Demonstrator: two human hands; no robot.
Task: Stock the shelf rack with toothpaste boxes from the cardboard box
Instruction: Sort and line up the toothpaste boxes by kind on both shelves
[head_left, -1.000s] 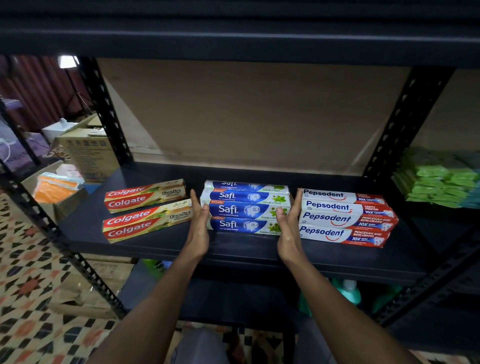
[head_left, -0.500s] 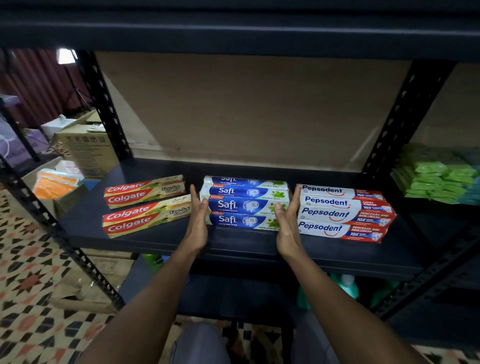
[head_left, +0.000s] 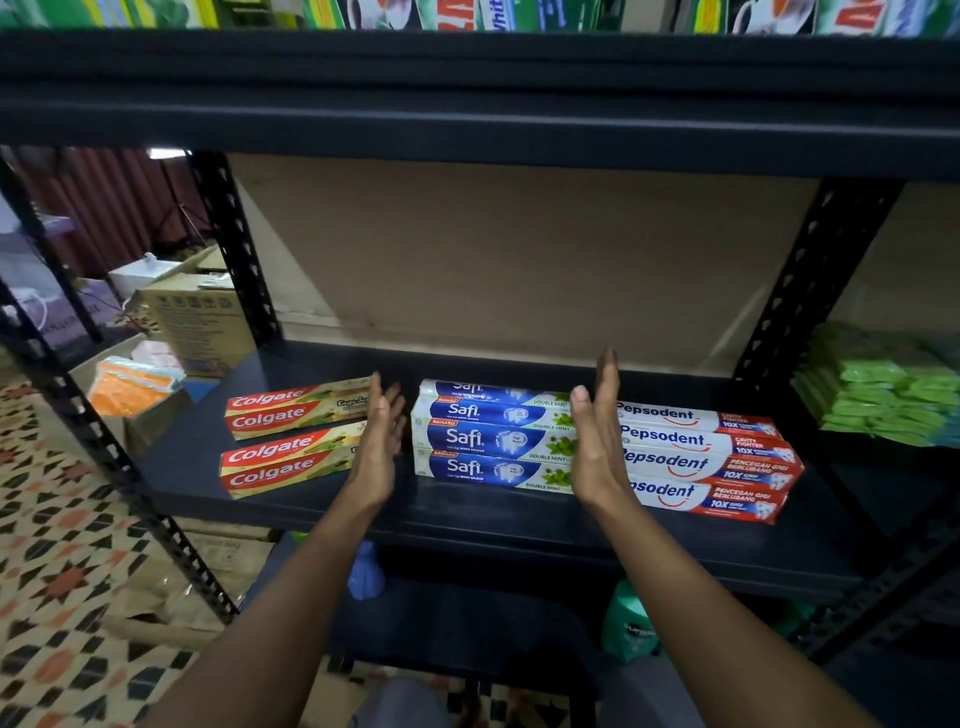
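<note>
- I see my left hand (head_left: 382, 441) and right hand (head_left: 597, 441) upright, palms facing, fingers straight and pressed together.
- Safi boxes (head_left: 483, 439) lie between them on the shelf (head_left: 467, 514); Colgate boxes (head_left: 280, 441) at 9 o'clock, Pepsodent boxes (head_left: 701, 452) at 3.
- My right hand hides the Pepsodent boxes' left ends; contact unclear.

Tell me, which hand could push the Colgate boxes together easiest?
Probably the left hand: it hovers open right beside the red-and-gold Colgate cardboard boxes, while the right hand is beyond the blue Safi boxes.
</note>
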